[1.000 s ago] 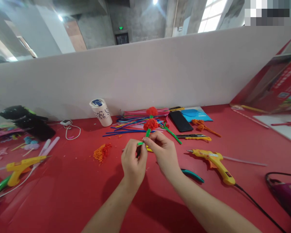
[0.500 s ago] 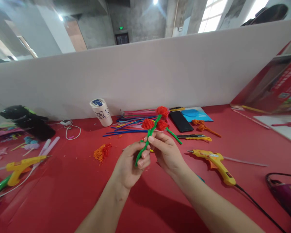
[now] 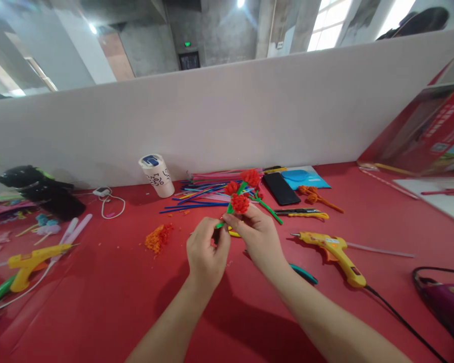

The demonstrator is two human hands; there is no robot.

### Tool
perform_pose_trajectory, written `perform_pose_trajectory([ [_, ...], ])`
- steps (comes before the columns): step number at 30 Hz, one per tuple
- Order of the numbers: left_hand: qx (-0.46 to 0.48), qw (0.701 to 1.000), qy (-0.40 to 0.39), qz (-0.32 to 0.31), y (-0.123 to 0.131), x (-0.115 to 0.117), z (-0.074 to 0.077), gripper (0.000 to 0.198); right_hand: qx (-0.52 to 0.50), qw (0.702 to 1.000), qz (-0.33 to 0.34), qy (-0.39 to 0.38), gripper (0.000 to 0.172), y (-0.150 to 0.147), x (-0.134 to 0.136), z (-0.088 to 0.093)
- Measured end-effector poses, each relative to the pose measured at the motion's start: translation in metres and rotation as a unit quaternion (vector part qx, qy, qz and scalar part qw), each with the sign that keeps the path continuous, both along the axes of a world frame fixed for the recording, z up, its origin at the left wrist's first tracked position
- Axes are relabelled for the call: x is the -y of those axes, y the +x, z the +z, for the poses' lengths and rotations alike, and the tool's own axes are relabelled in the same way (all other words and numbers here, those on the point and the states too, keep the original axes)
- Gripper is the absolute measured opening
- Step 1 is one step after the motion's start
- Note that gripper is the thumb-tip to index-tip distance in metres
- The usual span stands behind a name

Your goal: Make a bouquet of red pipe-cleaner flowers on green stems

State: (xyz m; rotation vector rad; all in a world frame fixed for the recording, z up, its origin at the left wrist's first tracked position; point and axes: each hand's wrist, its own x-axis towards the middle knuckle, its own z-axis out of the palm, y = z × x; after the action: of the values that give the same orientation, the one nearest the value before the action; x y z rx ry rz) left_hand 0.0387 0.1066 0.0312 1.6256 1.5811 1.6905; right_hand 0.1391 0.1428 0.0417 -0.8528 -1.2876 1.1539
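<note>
Both hands meet around a small bunch of red pipe-cleaner flowers (image 3: 239, 204) with fuzzy green stems, held just above the red table. My left hand (image 3: 207, 249) is closed on the lower stem ends, most of which it hides. My right hand (image 3: 258, 233) pinches the stems below the blooms, thumb and fingertips against the green. Three red blooms show at the top, facing different ways. Behind them, a further green stem (image 3: 269, 207) lies on the table. A teal-handled tool (image 3: 303, 274) is partly covered by my right forearm.
A yellow glue gun (image 3: 335, 248) lies at right, another glue gun (image 3: 38, 259) at left. Orange-red fuzz clippings (image 3: 158, 238) sit left of my hands. Behind are blue pipe cleaners (image 3: 196, 206), a white cup (image 3: 157, 176), a phone (image 3: 281, 189) and an orange flower (image 3: 318, 196). A white partition (image 3: 227, 116) stands behind.
My left hand has turned over, its back now showing, and grips the stem ends lower down. One bloom has tipped down toward me, and the long stem end is now mostly hidden.
</note>
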Motion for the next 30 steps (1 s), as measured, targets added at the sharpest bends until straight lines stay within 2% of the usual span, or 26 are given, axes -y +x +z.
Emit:
perform_pose_trajectory([
  [2,0.125,0.989,-0.051,-0.055,0.000,0.000,0.004,0.011,-0.038,0.998,0.038,-0.025,0.014,0.000,0.001,0.001],
  [3,0.200,0.972,-0.082,-0.087,0.000,0.000,0.007,0.012,-0.065,0.995,0.060,-0.042,0.015,0.000,0.001,0.002],
  [5,0.329,0.923,-0.141,-0.140,0.000,-0.001,0.011,0.014,-0.118,0.986,0.092,-0.070,0.015,0.000,0.001,0.002],
  [9,0.498,0.809,-0.230,-0.210,-0.003,-0.002,0.022,0.009,-0.184,0.968,0.140,-0.097,0.011,0.000,-0.001,-0.001],
  [11,0.559,0.746,-0.262,-0.249,-0.004,0.000,0.028,0.006,-0.202,0.958,0.167,-0.113,0.011,0.000,-0.002,-0.003],
  [12,0.574,0.724,-0.276,-0.264,-0.003,0.001,0.031,0.006,-0.207,0.955,0.176,-0.119,0.012,0.001,-0.002,-0.004],
  [13,0.577,0.716,-0.284,-0.272,-0.002,0.002,0.032,0.005,-0.212,0.952,0.182,-0.124,0.012,0.001,-0.002,-0.004],
  [14,0.566,0.727,-0.283,-0.268,-0.001,0.004,0.033,0.006,-0.216,0.950,0.185,-0.129,0.013,0.001,-0.002,-0.004],
  [15,0.541,0.755,-0.272,-0.252,0.000,0.005,0.033,0.007,-0.219,0.949,0.183,-0.133,0.013,0.001,-0.002,-0.004],
  [17,0.449,0.847,-0.217,-0.186,0.004,0.006,0.029,0.010,-0.213,0.953,0.166,-0.138,0.014,0.000,-0.002,-0.003],
  [19,0.299,0.940,-0.133,-0.100,0.005,0.005,0.019,0.015,-0.182,0.966,0.128,-0.133,0.017,-0.002,-0.002,-0.002],
  [20,0.202,0.973,-0.095,-0.055,0.004,0.003,0.013,0.015,-0.155,0.974,0.105,-0.127,0.018,-0.003,-0.002,-0.002],
  [21,0.091,0.995,-0.046,-0.011,0.002,0.001,0.008,0.014,-0.124,0.982,0.081,-0.117,0.019,-0.003,-0.002,-0.001],
  [22,-0.014,1.000,0.009,0.026,0.000,-0.001,0.002,0.013,-0.093,0.989,0.057,-0.104,0.020,-0.004,-0.002,-0.001],
  [23,-0.102,0.993,0.052,0.037,-0.003,-0.003,-0.003,0.012,-0.061,0.994,0.034,-0.087,0.020,-0.004,-0.001,0.000],
  [24,-0.166,0.982,0.086,0.042,-0.005,-0.005,-0.006,0.011,-0.030,0.997,0.013,-0.064,0.020,-0.004,-0.001,0.000],
  [26,-0.226,0.965,0.122,0.050,-0.009,-0.006,-0.009,0.010,0.027,0.999,-0.028,-0.004,0.019,-0.003,0.000,0.002],
  [28,-0.196,0.974,0.106,0.046,-0.009,-0.006,-0.006,0.009,0.064,0.995,-0.052,0.054,0.018,-0.001,0.002,0.003],
  [30,-0.075,0.996,0.037,0.017,-0.006,-0.004,-0.001,0.008,0.070,0.992,-0.058,0.082,0.017,0.000,0.004,0.005],
])
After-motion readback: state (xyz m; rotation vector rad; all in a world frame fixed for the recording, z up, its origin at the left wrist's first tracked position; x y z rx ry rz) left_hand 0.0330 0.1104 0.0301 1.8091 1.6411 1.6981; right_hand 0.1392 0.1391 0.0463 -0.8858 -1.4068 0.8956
